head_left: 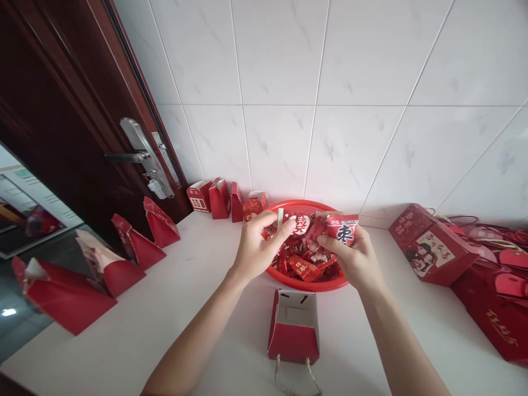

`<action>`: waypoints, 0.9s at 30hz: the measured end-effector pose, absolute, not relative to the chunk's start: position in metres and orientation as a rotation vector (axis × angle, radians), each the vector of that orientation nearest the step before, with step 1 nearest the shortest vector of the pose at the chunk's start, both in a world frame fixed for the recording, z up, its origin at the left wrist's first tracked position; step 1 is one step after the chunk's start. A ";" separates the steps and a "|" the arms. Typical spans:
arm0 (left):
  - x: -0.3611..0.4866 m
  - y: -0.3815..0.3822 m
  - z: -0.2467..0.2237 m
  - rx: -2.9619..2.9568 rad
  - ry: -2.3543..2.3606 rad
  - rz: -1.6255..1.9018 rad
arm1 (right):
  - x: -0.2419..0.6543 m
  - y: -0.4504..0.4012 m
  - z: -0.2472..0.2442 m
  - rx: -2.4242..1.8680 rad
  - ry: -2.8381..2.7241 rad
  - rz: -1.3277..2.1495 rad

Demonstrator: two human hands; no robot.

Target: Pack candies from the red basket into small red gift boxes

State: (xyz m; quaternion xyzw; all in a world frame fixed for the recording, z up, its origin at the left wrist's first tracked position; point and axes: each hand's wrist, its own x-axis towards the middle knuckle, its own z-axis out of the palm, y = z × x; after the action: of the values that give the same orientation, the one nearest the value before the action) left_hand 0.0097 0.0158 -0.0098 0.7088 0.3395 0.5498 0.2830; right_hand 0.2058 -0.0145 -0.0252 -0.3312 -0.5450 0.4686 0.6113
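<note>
Above a red plastic basket (307, 285) of wrapped candies, both my hands hold small packets. My left hand (264, 242) pinches a red candy packet (302, 224) with white lettering between thumb and fingers. In my right hand (355, 253) is a red and white candy packet (343, 228) with a large black character, gripped by thumb and fingers. Many shiny red wrapped candies (303, 267) fill the basket below. Just in front of it stands a small red gift box (293, 341), its top open, showing a pale inside, with rope handles hanging toward me.
Several red gift boxes (220, 198) stand along the tiled wall and the left edge, including a large open one (68, 291). More red boxes (433, 245) and bags are piled at right. A dark door (74, 82) with a metal handle is at left.
</note>
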 end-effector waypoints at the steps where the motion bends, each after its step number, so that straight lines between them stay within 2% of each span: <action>1: 0.010 0.015 -0.009 1.901 0.906 1.464 | 0.205 -0.015 -0.024 -0.769 -1.270 1.087; 19: 0.018 0.012 -0.010 2.020 0.932 1.456 | 0.204 -0.023 -0.007 -0.866 -1.366 1.001; 27: 0.006 0.020 -0.009 1.989 0.965 1.519 | 0.224 -0.018 -0.005 -0.977 -1.209 0.824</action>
State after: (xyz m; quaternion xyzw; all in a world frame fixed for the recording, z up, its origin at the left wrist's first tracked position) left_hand 0.0063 0.0201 -0.0093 0.7221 0.3504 0.5514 0.2276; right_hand 0.2240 -0.0180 -0.0053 -0.4277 -0.5296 0.3609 0.6374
